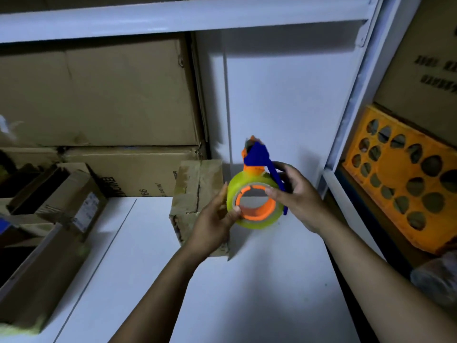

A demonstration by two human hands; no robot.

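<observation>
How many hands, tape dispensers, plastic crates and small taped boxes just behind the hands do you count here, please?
Bare hands: 2, left hand and right hand
Blue-handled, orange-framed tape dispenser with yellow-green roll, gripped by both: 1
Orange plastic crate with round holes: 1
Small brown taped cardboard box: 1
Total: 5

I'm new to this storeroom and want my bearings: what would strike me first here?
First, the bright tape dispenser, a yellow-green roll on an orange core with a blue handle. The left hand and the right hand hold it at centre above the white shelf. Next come the orange crate with round holes at the right, and the cardboard boxes stacked at the left.
</observation>
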